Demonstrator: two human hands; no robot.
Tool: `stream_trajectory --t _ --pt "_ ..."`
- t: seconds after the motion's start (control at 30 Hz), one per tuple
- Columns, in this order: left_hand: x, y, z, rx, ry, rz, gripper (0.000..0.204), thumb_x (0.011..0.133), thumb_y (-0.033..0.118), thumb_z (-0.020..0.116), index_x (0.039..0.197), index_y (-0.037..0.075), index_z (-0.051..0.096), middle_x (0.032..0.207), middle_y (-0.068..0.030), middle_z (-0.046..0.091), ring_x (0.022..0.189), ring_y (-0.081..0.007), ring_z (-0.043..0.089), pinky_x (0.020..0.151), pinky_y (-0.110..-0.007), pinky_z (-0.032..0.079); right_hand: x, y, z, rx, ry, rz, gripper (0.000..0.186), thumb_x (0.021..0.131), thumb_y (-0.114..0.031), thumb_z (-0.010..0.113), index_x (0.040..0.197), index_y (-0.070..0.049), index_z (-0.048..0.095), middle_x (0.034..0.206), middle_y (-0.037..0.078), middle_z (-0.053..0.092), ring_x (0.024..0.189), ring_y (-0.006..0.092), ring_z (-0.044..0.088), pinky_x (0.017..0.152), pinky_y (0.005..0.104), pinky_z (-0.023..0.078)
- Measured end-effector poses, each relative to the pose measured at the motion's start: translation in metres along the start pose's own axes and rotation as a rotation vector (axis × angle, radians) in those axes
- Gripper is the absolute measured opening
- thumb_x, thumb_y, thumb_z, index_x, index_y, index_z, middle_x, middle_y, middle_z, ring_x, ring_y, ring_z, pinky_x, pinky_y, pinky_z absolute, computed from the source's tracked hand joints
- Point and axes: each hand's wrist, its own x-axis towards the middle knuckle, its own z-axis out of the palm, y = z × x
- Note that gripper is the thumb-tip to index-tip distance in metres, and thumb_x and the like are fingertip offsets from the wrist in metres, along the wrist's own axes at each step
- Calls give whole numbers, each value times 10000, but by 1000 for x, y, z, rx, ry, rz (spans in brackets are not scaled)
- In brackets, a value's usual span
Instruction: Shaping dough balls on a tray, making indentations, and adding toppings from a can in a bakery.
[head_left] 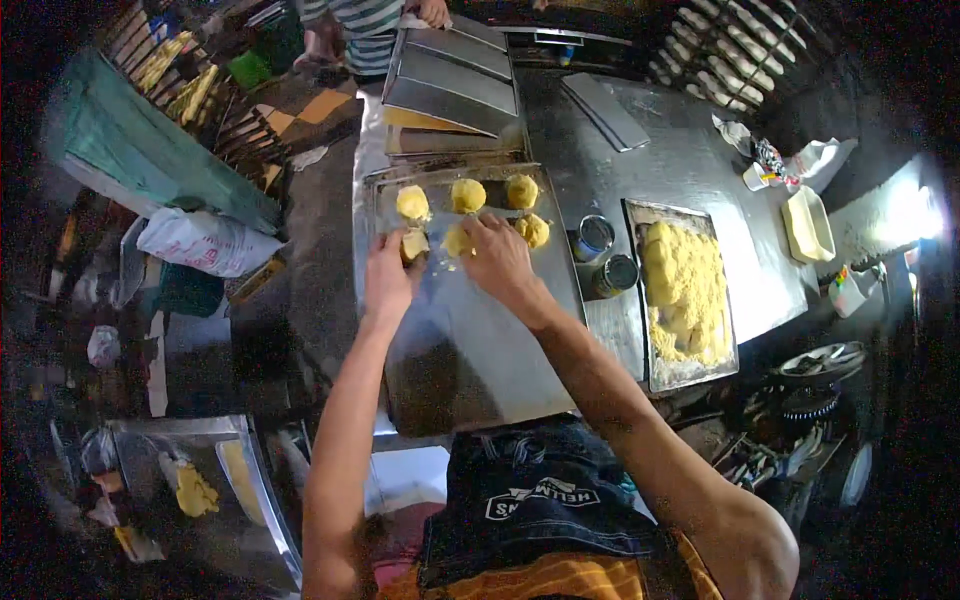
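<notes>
On a metal baking tray (pixel 470 350) before me sit several yellow, crumb-coated dough balls, grouped at its far end. The back row has a ball on the left (pixel 412 203), one in the middle (pixel 467 195) and one on the right (pixel 521 191). My left hand (pixel 388 275) closes its fingers on the front-left dough ball (pixel 414 243). With bent fingers, my right hand (pixel 497 255) grips the front-middle dough ball (pixel 457 241), partly covering it. Just beyond that hand rests the front-right dough ball (pixel 533 231). Loose crumbs lie near both hands.
Right of the tray stand two dark cylindrical containers (pixel 615 276), then a tray of yellow crumbs (pixel 695 290). Stacked metal trays (pixel 450 75) stand beyond, by a person in a striped shirt (pixel 368 30). A cream tub (pixel 808 226) is at the table's right edge.
</notes>
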Motion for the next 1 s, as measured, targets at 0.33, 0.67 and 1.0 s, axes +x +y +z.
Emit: stream_trajectory --t 0.33,0.67,1.0 --pt "-44 68 -3 174 226 26 538 836 95 817 1315 -19 601 1249 -253 653 1188 -432 592 1076 -511 461 -58 64 -63 192 211 -233 417 849 -278 795 1173 -56 656 1103 164 640 1077 391 623 883 460 529" --pt "-157 306 268 -305 -528 274 667 796 128 856 1396 48 575 1311 -176 581 1187 -337 618 976 -405 563 -325 307 -283 23 414 767 648 856 -337 785 1409 -72 577 1321 154 623 1144 298 618 884 414 532" --pt "-151 352 396 7 -610 322 563 833 118 764 1375 118 615 1198 -160 508 1044 -304 577 929 -432 523 -356 366 -257 -74 41 687 626 805 -130 810 1387 -139 580 1395 112 577 1043 320 678 915 431 575"
